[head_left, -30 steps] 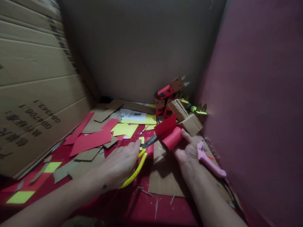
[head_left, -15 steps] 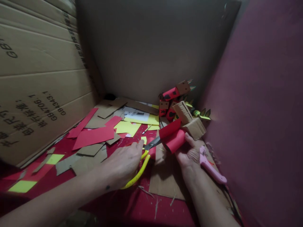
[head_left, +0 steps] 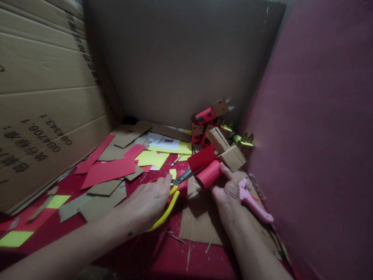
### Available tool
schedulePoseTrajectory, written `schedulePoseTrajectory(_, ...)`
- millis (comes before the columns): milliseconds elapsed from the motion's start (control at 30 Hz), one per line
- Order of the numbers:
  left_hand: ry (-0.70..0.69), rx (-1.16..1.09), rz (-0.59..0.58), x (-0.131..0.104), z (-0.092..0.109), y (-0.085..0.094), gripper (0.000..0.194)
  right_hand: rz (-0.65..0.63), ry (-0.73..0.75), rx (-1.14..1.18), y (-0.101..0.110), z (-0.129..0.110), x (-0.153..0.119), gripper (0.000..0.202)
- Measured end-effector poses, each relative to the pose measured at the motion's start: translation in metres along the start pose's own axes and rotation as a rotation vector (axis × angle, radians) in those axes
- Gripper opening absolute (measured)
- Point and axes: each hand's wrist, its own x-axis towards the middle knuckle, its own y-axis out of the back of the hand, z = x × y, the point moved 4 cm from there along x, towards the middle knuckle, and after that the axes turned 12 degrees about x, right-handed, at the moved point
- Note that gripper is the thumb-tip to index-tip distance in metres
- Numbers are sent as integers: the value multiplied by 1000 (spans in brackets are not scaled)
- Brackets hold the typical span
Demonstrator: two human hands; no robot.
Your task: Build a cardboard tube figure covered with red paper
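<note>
My left hand (head_left: 153, 196) is closed around the yellow handles of a pair of scissors (head_left: 166, 213). The blades point up to the right, and their tips meet the upper flap of red paper (head_left: 201, 158). In my right hand (head_left: 225, 186) is a red paper-wrapped roll (head_left: 210, 174), held between thumb and fingers. The loose flap stands out from the roll. Folded brown cardboard pieces (head_left: 232, 157) are just beyond my right thumb and seem joined to the roll. Under my hands lies a flat cardboard sheet (head_left: 198, 225).
A pink-handled tool (head_left: 256, 206) lies beside my right wrist. Red paper (head_left: 109, 171), yellow paper (head_left: 153, 157) and cardboard scraps cover the left side. Decorated red rolls with cardboard heads (head_left: 205, 115) are stacked at the back. A large carton (head_left: 49, 77) stands left; a pinkish wall (head_left: 314, 116) rises right.
The whole view has shifted slightly, so everything sits a little further left. Both hands keep their holds, with the scissor blades still at the red flap.
</note>
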Motion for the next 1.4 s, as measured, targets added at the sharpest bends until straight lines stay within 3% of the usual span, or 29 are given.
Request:
schedulePoseTrajectory(200, -17, 47, -40, -1, 1, 4, 59, -10, -5, -36, -1, 1, 0, 30)
schedulePoseTrajectory(633, -16, 9, -74, 0, 2, 5, 37, 10, 45, 16, -3, 2, 0, 30)
schedulePoseTrajectory(833, 28, -25, -93, 1, 8, 10, 58, 41, 3, 7, -2, 7, -2, 27)
schedulePoseTrajectory(967, 47, -16, -120, 3, 10, 8, 62, 33, -10, 13, -1, 10, -2, 28)
schedulePoseTrajectory(1267, 35, -87, -112, 6, 9, 4, 34, 25, -41, 20, -4, 11, -3, 23)
schedulePoseTrajectory(1400, 70, -152, -111, 8, 8, 3, 34, 32, -43, 43, -3, 13, -4, 25)
